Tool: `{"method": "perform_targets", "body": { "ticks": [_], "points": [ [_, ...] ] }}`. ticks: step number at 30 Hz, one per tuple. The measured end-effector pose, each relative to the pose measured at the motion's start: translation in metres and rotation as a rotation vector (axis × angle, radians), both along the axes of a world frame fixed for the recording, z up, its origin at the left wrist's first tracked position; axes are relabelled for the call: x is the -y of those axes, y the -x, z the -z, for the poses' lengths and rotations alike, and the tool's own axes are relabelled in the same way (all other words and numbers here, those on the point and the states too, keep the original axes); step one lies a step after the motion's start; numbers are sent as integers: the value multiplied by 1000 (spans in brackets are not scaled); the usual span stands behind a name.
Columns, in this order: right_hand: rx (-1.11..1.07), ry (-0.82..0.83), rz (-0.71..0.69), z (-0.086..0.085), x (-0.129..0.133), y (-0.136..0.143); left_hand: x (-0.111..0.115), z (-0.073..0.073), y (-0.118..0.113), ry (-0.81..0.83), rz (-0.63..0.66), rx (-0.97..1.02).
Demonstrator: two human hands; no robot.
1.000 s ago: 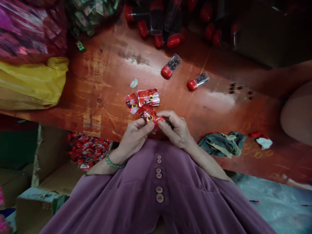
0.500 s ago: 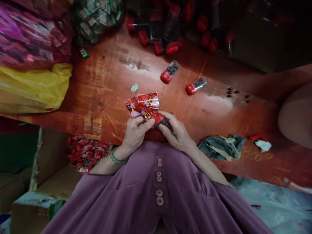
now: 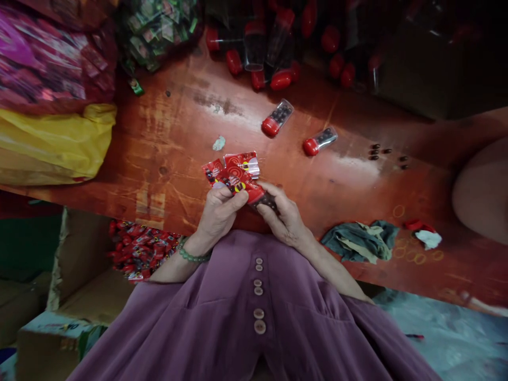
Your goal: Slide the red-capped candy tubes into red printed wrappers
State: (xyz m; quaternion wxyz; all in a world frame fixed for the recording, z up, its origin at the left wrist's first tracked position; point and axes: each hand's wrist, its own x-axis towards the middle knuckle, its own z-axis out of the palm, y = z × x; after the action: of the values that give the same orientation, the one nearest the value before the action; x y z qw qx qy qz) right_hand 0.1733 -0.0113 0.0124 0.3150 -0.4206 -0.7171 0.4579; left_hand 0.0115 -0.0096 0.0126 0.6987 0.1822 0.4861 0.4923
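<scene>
**A:** Where did you have the packet at that point?

**B:** Your left hand (image 3: pixel 216 214) was closed on the glossy red printed sachet (image 3: pixel 237 182), thumb and fingers pinching its near end. Your right hand (image 3: pixel 283 217) was closed too, gripping the small clear plastic tube with dark beads inside (image 3: pixel 268 201), which sat right against the sachet's lower corner. Both were held just above the near edge of the worn red-brown wooden table (image 3: pixel 166 143), in front of your purple buttoned garment (image 3: pixel 257 296).

**A:** And how should you have handled it?

**B:** I'd judge you needed the sachet's corner kept tight to the tube's mouth, tilted down toward your right hand, so the beads ran in rather than scattering. Loose dark beads (image 3: pixel 387 154) already lay on the table, well off beyond your right hand. A steady pinch was better than a squeeze.

**A:** What else lay about?

**B:** Just beyond your fingertips lay two more red sachets (image 3: pixel 242 161). Farther out were two red-capped filled tubes (image 3: pixel 278 117), lying on their sides. To the right of your right hand sat a crumpled grey-green cloth (image 3: pixel 359 241); far to the left of your left hand, a yellow plastic bag (image 3: pixel 55 140).
</scene>
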Motion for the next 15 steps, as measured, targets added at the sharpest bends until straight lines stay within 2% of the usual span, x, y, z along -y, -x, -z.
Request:
{"method": "perform_targets", "body": {
  "ticks": [6,9,15],
  "points": [
    [143,-5,-93,2,2,2,-1,2,-2,29,-99,-78],
    [66,0,-65,6,3,2,-2,3,-2,23,-119,-76],
    [10,25,51,15,7,6,2,8,-4,80,-59,-42]
  ]
}}
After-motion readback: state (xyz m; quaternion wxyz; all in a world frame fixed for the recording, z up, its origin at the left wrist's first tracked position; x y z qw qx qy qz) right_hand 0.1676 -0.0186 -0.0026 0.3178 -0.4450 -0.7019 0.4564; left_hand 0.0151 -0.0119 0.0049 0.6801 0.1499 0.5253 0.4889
